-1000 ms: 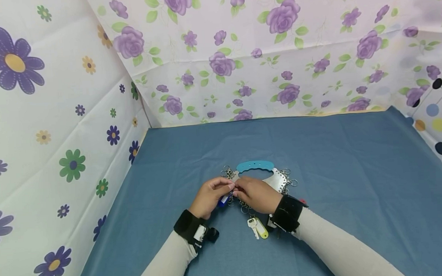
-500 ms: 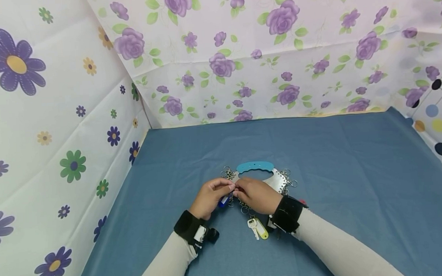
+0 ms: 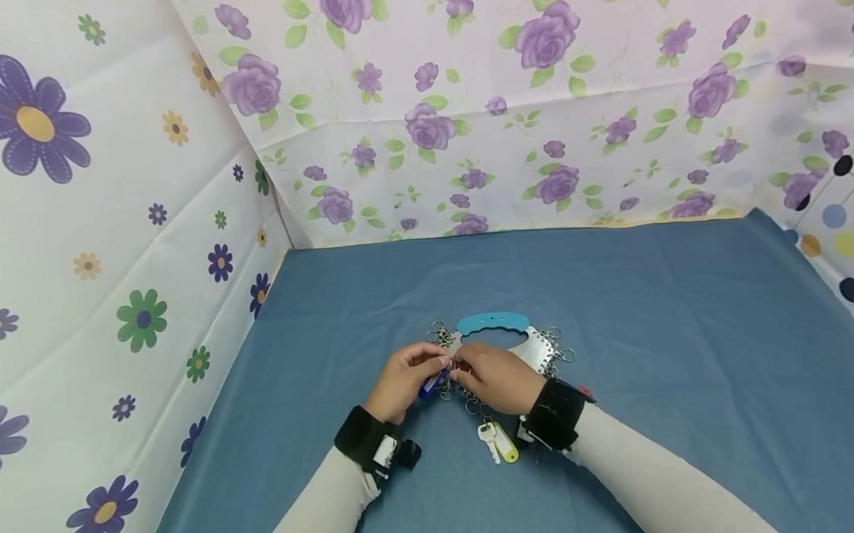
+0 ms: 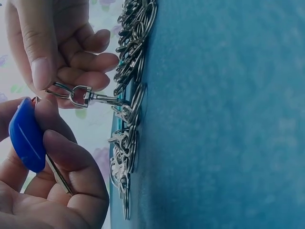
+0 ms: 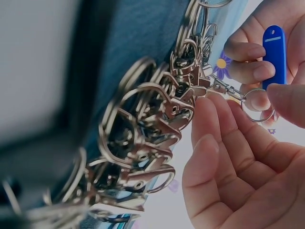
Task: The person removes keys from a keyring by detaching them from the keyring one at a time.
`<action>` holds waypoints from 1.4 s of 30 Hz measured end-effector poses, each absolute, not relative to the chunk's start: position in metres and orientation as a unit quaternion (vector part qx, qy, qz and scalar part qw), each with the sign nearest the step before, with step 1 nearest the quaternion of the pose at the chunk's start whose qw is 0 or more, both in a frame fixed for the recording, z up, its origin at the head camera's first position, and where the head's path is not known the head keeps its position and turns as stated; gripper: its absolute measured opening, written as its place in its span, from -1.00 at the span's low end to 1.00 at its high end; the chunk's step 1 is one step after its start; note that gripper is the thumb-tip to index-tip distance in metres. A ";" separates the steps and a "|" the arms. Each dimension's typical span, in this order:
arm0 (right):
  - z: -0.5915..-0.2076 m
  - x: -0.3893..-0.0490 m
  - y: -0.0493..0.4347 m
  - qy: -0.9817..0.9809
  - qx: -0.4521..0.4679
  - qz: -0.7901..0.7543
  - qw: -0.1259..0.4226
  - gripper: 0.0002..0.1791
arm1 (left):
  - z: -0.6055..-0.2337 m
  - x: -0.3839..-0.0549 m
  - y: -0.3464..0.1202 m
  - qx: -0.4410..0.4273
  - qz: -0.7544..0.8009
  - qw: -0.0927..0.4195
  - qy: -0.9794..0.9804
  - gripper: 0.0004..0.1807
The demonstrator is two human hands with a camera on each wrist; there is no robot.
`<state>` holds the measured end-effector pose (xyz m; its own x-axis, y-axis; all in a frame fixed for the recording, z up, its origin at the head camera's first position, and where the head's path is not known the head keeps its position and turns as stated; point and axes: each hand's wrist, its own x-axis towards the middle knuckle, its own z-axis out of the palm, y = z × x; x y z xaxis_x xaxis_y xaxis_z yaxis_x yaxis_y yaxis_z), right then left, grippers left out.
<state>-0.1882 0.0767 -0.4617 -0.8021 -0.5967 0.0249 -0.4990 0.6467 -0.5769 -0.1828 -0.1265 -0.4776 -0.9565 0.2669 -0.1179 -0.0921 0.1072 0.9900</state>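
A blue key tag (image 4: pixel 27 136) hangs with a key (image 4: pixel 58 174) at my left hand (image 3: pixel 402 379), whose fingers pinch it near its top. My right hand (image 3: pixel 502 374) pinches a split ring (image 4: pixel 59 89) on a swivel clasp (image 5: pixel 224 88). That clasp joins a silver plate (image 3: pixel 534 349) with a turquoise handle (image 3: pixel 494 321), lying on the cloth. Many clasps and rings (image 5: pixel 143 129) crowd the plate's edge. Fingertips partly hide where tag and ring meet.
Below the plate lies a key (image 3: pixel 489 439) with a yellow tag (image 3: pixel 506 444). Something red (image 3: pixel 585 390) shows behind the right wrist. Blue cloth (image 3: pixel 688 350) covers the table; floral sheets (image 3: pixel 426 76) rise at the back and left.
The blue key tag has tilted and shifted slightly to the left below my left fingers. Both hands stay in nearly the same place; the plate has not moved.
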 end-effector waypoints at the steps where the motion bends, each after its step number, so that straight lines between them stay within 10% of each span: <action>1: -0.462 -0.188 0.077 0.904 -0.302 -0.291 0.084 -0.77 | -0.477 -0.183 -0.127 0.059 0.663 0.135 0.734 -0.72; 42: -0.462 -0.190 0.078 0.901 -0.306 -0.292 0.097 -0.72 | -0.436 -0.215 -0.177 -0.010 0.612 0.014 0.791 -0.73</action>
